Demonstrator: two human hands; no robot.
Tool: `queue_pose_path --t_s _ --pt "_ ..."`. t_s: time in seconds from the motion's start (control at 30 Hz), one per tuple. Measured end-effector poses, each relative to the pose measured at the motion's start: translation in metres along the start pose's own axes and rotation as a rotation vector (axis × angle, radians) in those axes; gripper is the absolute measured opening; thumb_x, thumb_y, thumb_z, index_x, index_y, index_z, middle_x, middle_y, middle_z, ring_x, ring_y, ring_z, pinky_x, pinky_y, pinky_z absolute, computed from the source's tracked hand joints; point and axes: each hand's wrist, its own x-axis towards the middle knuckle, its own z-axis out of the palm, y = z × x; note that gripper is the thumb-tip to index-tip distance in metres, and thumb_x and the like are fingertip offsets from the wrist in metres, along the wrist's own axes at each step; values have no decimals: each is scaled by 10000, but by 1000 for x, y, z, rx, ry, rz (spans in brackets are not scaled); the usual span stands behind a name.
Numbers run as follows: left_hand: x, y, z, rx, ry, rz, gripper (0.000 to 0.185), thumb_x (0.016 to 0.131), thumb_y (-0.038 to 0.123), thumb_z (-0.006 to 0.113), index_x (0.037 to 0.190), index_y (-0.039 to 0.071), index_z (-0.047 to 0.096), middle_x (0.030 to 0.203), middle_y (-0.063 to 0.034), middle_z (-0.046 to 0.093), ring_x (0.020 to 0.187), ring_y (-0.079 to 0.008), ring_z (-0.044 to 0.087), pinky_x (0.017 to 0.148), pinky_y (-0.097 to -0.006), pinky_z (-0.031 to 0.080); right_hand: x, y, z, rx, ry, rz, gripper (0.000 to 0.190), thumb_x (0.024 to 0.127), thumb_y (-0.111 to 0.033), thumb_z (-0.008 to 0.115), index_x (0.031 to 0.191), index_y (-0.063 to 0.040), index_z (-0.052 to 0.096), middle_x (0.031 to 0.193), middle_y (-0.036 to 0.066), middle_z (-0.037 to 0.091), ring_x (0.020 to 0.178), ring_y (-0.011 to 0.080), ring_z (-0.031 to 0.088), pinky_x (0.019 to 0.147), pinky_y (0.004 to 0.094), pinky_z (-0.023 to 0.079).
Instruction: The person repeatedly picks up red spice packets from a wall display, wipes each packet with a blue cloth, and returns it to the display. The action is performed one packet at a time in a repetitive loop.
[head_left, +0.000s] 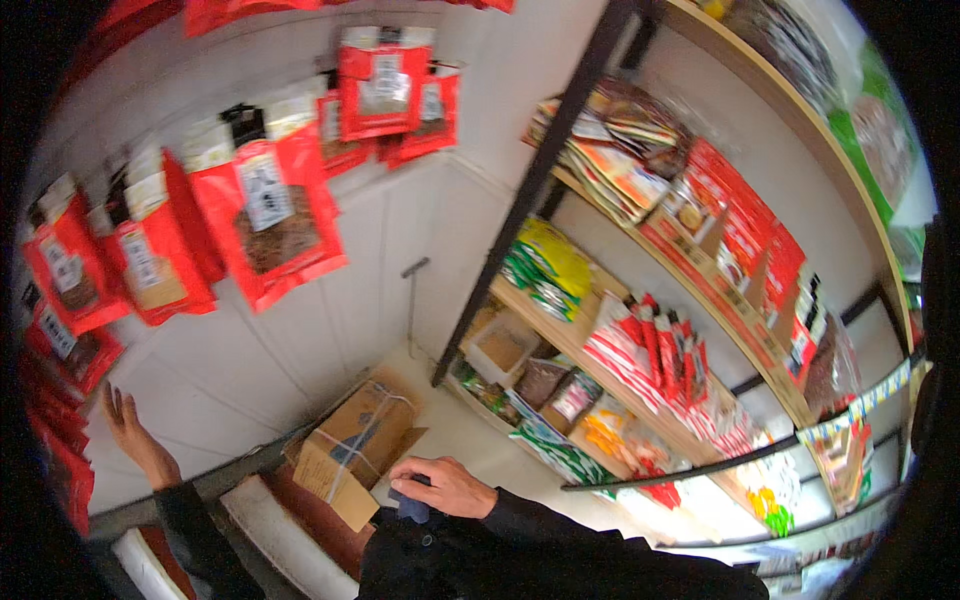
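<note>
My left hand (137, 439) reaches out at the lower left with its fingers extended and nothing in it. Beside and above it hang red packets (77, 352) with white labels, on the white wall. A larger red packet (274, 217) with a clear window shows dark brown contents. Close to my body, my right hand (448, 486) curls around a small dark blue item (411, 506), perhaps a cloth; most of it is hidden. Below the packets, a cardboard box (364, 435) tied with white string stands on the floor.
To the right, wooden shelves (720, 352) with a black metal frame (517, 202) hold bagged goods, including yellow-green bags (551, 262) and red-striped bags (637, 352). A plastic tub (504, 345) sits low down. White-edged containers (289, 532) lie by my feet. A thin metal rod (411, 307) leans on the wall.
</note>
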Motion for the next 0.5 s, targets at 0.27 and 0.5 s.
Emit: queue_pose_path --t_s 0.27,0.5 --pt "-236 24 38 -165 -552 -669 375 921 107 654 1271 -9 585 1151 -85 606 1008 -179 593 916 -323 485 -62 49 -68 123 316 107 292 953 -65 595 1246 -67 608 950 70 716 907 180 678 845 324 526" --pt "-379 95 64 -171 -836 15 499 855 238 789 1237 -37 625 1214 -221 647 1054 -356 641 1015 -446 499 -154 94 -172 -32 587 257 294 945 -131 629 1231 -68 604 906 76 720 874 196 687 812 338 533"
